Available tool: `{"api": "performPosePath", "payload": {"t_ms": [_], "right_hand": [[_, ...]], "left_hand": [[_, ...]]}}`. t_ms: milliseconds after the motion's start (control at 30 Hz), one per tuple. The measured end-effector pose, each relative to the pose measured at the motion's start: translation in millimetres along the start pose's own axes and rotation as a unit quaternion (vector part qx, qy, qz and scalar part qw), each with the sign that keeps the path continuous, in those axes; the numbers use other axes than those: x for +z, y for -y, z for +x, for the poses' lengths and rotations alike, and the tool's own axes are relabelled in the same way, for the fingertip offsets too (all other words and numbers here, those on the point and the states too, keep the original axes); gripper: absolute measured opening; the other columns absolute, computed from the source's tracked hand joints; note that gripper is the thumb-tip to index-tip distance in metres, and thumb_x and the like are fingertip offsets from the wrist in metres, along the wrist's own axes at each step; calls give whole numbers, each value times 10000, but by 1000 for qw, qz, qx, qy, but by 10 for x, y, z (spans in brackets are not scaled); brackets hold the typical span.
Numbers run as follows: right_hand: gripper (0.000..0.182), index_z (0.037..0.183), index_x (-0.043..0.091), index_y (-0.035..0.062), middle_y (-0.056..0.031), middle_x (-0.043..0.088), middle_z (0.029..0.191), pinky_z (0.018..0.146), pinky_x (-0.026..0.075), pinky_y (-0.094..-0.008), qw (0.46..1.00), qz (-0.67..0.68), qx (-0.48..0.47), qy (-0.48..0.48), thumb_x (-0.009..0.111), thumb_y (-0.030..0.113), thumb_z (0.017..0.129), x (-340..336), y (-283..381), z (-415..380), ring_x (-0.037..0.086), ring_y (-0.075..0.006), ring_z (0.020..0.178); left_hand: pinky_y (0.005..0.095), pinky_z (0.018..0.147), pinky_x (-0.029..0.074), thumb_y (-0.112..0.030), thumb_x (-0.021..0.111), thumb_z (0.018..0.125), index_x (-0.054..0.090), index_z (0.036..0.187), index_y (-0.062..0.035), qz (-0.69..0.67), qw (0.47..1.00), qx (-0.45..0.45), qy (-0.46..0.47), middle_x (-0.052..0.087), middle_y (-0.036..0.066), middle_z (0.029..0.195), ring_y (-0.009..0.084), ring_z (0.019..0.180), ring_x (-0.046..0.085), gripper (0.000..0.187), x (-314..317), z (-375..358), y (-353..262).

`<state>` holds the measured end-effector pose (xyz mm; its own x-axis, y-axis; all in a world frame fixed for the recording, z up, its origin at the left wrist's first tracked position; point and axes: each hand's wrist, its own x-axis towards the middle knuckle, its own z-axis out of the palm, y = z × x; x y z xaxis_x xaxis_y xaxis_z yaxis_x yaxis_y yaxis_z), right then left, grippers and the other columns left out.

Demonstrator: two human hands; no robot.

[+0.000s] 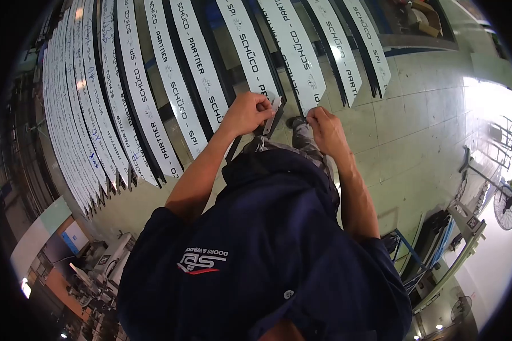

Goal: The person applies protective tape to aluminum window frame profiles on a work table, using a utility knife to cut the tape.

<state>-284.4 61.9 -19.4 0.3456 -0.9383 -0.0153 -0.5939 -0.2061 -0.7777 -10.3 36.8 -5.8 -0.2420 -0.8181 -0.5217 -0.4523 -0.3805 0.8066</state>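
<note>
My left hand [247, 115] is closed in a pinch at the near end of a long profile covered in white printed film [248, 48]. A small white strip [276, 104] shows at its fingertips, beside the dark cut end [274, 120] of the profile. My right hand [327, 132] is also closed, thumb and fingers together at the near tip of the neighbouring film-covered profile [298, 57]. What its fingertips hold is too small to make out.
More film-covered profiles [145, 96] lie side by side to the left, their pointed ends towards me. Two others [338, 48] lie to the right. Tiled floor [421, 108] extends on the right, with a blue-framed cart [407, 250] and a fan [505, 206]. Machinery [99, 270] stands at lower left.
</note>
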Motion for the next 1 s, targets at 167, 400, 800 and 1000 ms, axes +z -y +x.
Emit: {"api": "performPosePath", "payload": {"t_ms": [167, 400, 800, 1000], "right_hand": [[93, 987, 678, -39, -191, 678, 871, 692, 514, -452, 990, 116, 82, -21, 699, 45, 954, -51, 53, -33, 667, -377, 752], [102, 985, 706, -11, -161, 668, 839, 654, 529, -406, 992, 55, 72, -86, 747, 56, 921, 85, 196, -114, 681, -352, 730], [75, 937, 646, 58, -120, 675, 851, 605, 534, -456, 992, 19, 26, -123, 717, 82, 938, 273, -9, -230, 680, -382, 717], [71, 949, 645, 56, -127, 693, 883, 612, 536, -454, 992, 34, 45, -112, 711, 82, 942, 260, -33, -232, 687, -381, 723]], "left_hand": [[264, 606, 510, -133, 800, 920, 745, 913, 15, -20, 1000, 7, -1, 709, 40, 736, 85, 656, 663, 158, 47, 21, -80], [273, 626, 530, -159, 798, 926, 760, 960, 23, -14, 998, 65, 4, 736, 61, 766, 98, 674, 678, 189, 245, 214, -235], [339, 683, 567, -148, 790, 866, 781, 938, 27, 92, 991, 99, 10, 767, 155, 787, 225, 694, 739, 189, 602, 499, -435], [333, 660, 565, -148, 784, 870, 775, 935, 34, 99, 990, 99, -12, 768, 149, 775, 221, 675, 740, 193, 646, 480, -438]]}}
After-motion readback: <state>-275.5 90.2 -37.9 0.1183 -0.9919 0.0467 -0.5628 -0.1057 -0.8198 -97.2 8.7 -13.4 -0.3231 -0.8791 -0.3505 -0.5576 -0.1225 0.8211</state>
